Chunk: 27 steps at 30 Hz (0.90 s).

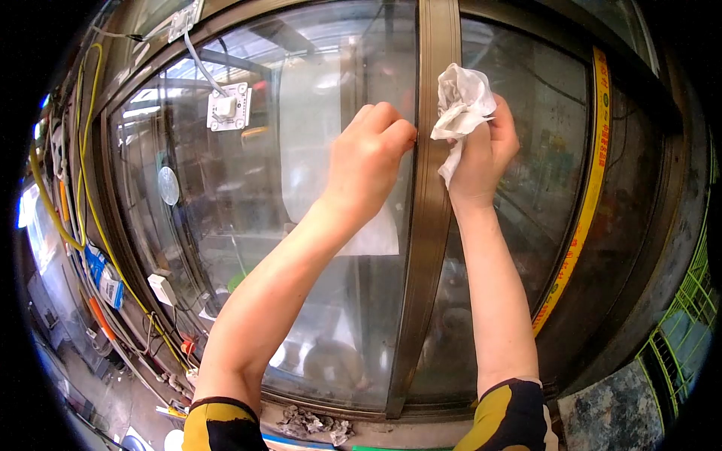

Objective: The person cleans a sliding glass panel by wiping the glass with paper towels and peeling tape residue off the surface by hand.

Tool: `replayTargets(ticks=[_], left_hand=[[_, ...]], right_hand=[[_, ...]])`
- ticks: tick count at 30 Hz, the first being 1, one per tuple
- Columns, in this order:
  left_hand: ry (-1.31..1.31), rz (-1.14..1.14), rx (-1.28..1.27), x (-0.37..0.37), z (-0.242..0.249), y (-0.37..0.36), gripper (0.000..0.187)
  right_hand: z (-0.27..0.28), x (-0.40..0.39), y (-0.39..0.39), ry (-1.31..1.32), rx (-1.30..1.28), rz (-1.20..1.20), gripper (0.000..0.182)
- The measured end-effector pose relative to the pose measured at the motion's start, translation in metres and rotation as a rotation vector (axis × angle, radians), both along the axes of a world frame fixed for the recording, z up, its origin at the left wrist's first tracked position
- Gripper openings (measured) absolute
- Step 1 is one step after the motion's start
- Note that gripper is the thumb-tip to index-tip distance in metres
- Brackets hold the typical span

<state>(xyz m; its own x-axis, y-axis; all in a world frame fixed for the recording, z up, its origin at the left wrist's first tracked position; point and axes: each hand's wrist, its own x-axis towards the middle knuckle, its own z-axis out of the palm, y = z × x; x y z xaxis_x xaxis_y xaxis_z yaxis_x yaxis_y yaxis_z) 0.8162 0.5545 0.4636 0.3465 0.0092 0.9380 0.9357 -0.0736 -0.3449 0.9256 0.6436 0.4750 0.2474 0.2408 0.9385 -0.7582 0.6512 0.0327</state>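
My left hand [374, 154] is raised against the glass pane [226, 263], its fingers curled into a fist. The knuckles sit right by the brown metal frame bar [435, 248] at the pane's edge, and I cannot tell what its fingertips pinch. In my right hand [483, 161], on the other side of that bar, is a crumpled white tissue [462, 98]. It bunches up above the fingers, and a loose end hangs down beside the wrist. The fingers close round the tissue from behind and are partly hidden.
A white square fitting [229, 107] with a cable is fixed on the glass at upper left. Yellow tape [599, 150] runs down the right frame. Cables [86, 188] line the left wall. Crumpled grey paper [304, 422] lies on the sill, and a green wire rack [688, 323] stands right.
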Motion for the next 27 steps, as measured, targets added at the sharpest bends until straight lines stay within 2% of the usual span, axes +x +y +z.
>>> replayTargets(ticks=[5, 8, 12, 18, 21, 22, 27], left_hand=[[0.081, 0.242, -0.023, 0.005, -0.003, -0.001, 0.02], [0.132, 0.076, -0.042, -0.006, 0.004, -0.001, 0.014], [-0.057, -0.213, -0.1, -0.017, 0.002, -0.01, 0.013], [-0.37, -0.346, -0.06, -0.024, -0.007, -0.024, 0.009], [-0.552, -0.479, -0.149, -0.022, -0.006, -0.034, 0.007], [-0.414, -0.377, -0.093, -0.022, -0.007, -0.034, 0.007], [-0.085, -0.156, -0.198, -0.011, -0.012, -0.026, 0.013]], right_hand=[[0.0, -0.002, 0.001, 0.015, -0.015, -0.039, 0.017], [0.0, -0.003, 0.004, 0.002, -0.017, -0.027, 0.016], [0.0, -0.002, 0.001, 0.006, -0.037, -0.018, 0.015], [-0.001, -0.001, 0.001, -0.012, -0.005, 0.017, 0.015], [0.0, -0.002, 0.005, -0.017, 0.009, 0.004, 0.017], [0.0, -0.002, 0.007, -0.026, 0.014, -0.015, 0.019], [-0.001, -0.002, 0.007, -0.038, 0.019, -0.021, 0.021]])
